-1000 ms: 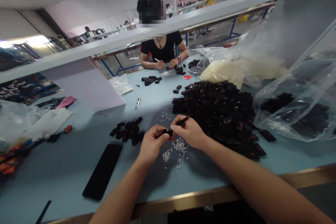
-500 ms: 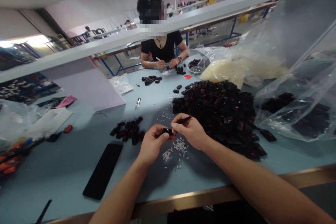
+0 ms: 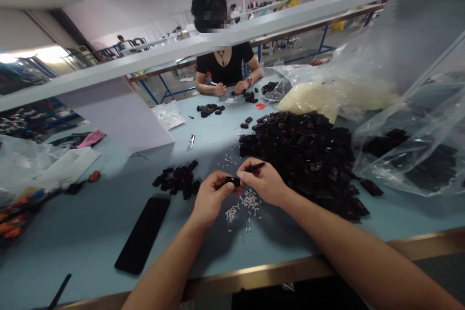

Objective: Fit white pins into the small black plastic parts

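Note:
My left hand (image 3: 211,196) is closed on a small black piece (image 3: 233,181), pinched between thumb and fingers. A pale spot shows on that piece. My right hand (image 3: 263,181) is closed around a slim black pen-like tool (image 3: 255,166), its fingertips right beside the black piece. The tool's working tip is hidden by the fingers. Below the hands lie small white bits (image 3: 249,199) in a loose heap. To the right of my right hand rises a large pile of black pieces (image 3: 301,150) with red marks. A smaller group of black pieces (image 3: 178,179) lies left of my left hand.
A black phone (image 3: 143,235) lies at the front left. Thread snips (image 3: 191,142) rest farther back. Clear plastic bags (image 3: 410,140) stand on the right. Across the table (image 3: 87,232), under a white shelf beam (image 3: 160,58), a co-worker (image 3: 225,65) handles similar pieces.
My hands have stayed nearly in place at the black piece. The pale end seen near the right fingertips no longer shows clearly. The co-worker's pen-like tool has tilted lower.

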The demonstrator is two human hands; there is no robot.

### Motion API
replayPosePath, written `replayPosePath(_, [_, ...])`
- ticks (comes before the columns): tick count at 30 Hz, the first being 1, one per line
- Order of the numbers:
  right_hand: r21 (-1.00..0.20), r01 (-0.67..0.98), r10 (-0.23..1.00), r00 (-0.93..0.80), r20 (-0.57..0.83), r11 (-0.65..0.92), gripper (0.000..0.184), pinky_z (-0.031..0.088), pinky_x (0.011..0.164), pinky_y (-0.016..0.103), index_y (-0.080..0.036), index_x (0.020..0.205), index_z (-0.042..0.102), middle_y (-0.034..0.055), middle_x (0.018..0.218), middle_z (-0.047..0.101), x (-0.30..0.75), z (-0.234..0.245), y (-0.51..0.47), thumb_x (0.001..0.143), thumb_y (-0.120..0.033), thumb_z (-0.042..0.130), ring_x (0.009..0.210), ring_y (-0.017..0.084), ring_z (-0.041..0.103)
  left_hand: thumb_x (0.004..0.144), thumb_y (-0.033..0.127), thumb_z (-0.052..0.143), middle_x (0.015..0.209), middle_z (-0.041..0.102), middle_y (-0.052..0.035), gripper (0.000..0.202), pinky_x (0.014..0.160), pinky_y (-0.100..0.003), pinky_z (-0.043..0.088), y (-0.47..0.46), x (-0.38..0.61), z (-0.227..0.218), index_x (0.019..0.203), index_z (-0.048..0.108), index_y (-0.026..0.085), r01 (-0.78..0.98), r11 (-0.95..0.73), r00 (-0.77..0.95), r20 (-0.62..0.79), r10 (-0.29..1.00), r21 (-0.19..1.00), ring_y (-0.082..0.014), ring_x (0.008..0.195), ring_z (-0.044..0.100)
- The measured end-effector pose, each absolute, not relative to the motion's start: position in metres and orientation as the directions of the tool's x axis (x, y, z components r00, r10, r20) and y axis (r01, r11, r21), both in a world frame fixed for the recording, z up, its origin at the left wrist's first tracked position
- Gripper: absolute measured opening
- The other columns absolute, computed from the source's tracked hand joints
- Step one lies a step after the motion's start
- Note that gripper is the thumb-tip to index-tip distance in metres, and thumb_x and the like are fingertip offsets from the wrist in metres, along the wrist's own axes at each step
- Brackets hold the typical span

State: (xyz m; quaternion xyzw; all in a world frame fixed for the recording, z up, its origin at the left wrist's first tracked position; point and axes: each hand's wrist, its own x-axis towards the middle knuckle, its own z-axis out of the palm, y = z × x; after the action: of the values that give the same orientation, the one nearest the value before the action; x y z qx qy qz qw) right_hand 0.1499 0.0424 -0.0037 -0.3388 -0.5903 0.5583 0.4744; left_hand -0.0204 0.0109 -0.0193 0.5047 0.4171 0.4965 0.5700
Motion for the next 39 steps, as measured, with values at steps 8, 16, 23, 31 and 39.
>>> replayPosePath(8, [-0.987,-0.056,0.937,-0.310,0.163,0.153,0.008,0.046,0.056,0.028,-0.019,0.073,0.058,-0.0012,0.061,0.058,0.148,-0.006,0.041,0.078,-0.025,0.057,0.057,0.014,0.057,0.077,0.028,0.071,0.077,0.073,-0.0039,0.016,0.075,-0.035,0.055,0.011,-0.021,-0.014,0.085,0.063,0.016,-0.015,-0.007,0.131,0.008,0.991,1.000,-0.0190,0.072,0.069])
replayPosePath(16, [-0.978,-0.128,0.930,-0.313,0.195,0.162,0.009,0.044,0.056,0.026,-0.019,0.074,0.059,-0.0025,0.061,0.057,0.146,-0.008,0.040,0.079,-0.027,0.060,0.056,0.013,0.055,0.077,0.028,0.071,0.076,0.073,-0.0040,0.016,0.073,-0.034,0.054,0.012,-0.023,-0.010,0.086,0.064,0.016,0.060,-0.047,0.106,0.040,0.994,0.997,-0.0189,0.071,0.069])
replayPosePath(23, [-0.968,-0.203,0.952,-0.239,0.194,0.146,0.019,0.044,0.060,0.027,-0.019,0.091,0.065,-0.0016,0.064,0.060,0.147,-0.011,0.044,0.086,-0.035,0.057,0.059,0.013,0.055,0.072,0.029,0.074,0.075,0.072,-0.0032,0.024,0.070,-0.032,0.053,0.015,-0.024,-0.007,0.092,0.067,0.016,0.095,-0.032,-0.011,0.034,0.999,0.995,-0.0188,0.069,0.068])
replayPosePath(31, [-0.983,-0.031,0.885,-0.431,0.179,0.183,0.020,0.041,0.059,0.025,-0.020,0.088,0.065,0.0003,0.074,0.063,0.145,-0.017,0.045,0.085,-0.038,0.061,0.066,0.014,0.054,0.075,0.030,0.072,0.076,0.070,-0.0020,0.029,0.069,-0.030,0.051,0.017,-0.027,-0.014,0.100,0.069,0.018,0.046,-0.044,-0.002,0.044,0.999,0.998,-0.0162,0.067,0.064])
replayPosePath(39, [-0.983,0.077,0.883,-0.456,0.112,0.165,0.021,0.034,0.051,0.024,-0.018,0.074,0.062,-0.0020,0.062,0.055,0.146,-0.013,0.044,0.083,-0.037,0.061,0.056,0.011,0.045,0.081,0.041,0.066,0.081,0.067,-0.0036,0.033,0.066,-0.028,0.049,0.019,-0.030,-0.021,0.103,0.068,0.017,0.076,-0.014,0.021,0.013,1.000,0.997,-0.0147,0.064,0.061])
